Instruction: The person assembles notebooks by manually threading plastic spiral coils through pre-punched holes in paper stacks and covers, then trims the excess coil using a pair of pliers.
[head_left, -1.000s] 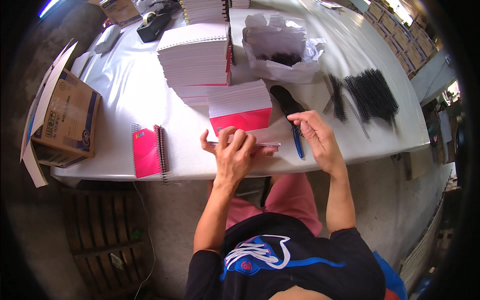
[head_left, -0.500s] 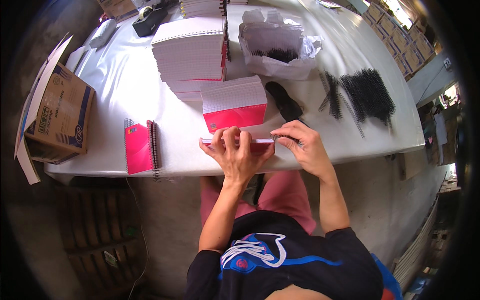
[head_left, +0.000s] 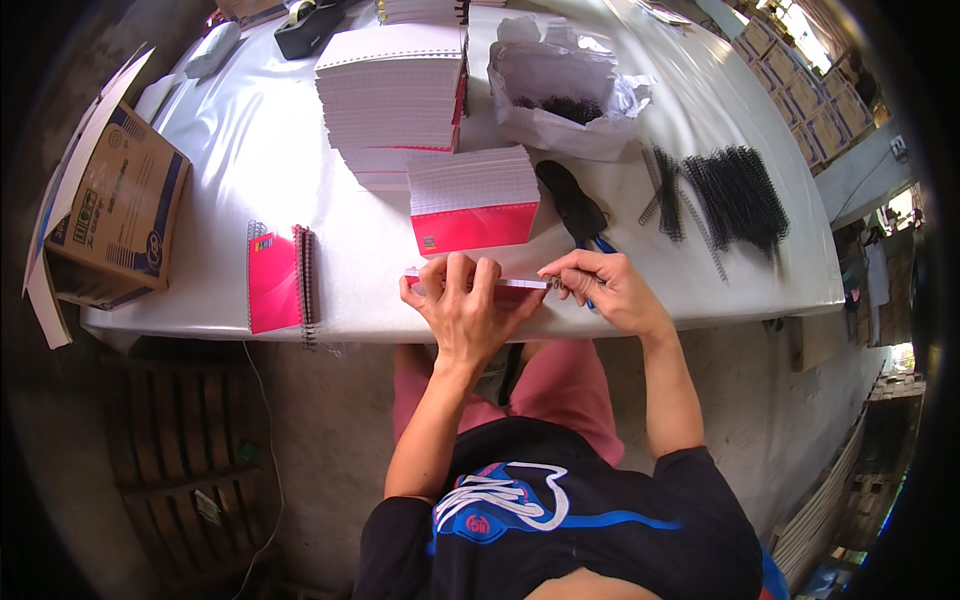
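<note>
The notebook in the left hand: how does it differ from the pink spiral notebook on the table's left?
The held notebook is gripped in the left hand, page edges up; the spiral notebook lies flat, cover up. The held notebook shows only a bit of coil at its right end, by the right hand; the spiral notebook has dark coil along its right side. Both have pink covers.

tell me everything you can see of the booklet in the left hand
The booklet looks like a thin paper block with a pinkish-red cover. It stands roughly on edge, a narrow white page edge upward and part of the cover showing below. The left hand grips it, fingers bent over the top, hiding much of it. At its right end the right hand pinches what looks like a coil. It is near the table's front edge; whether it touches the table is unclear.
</note>
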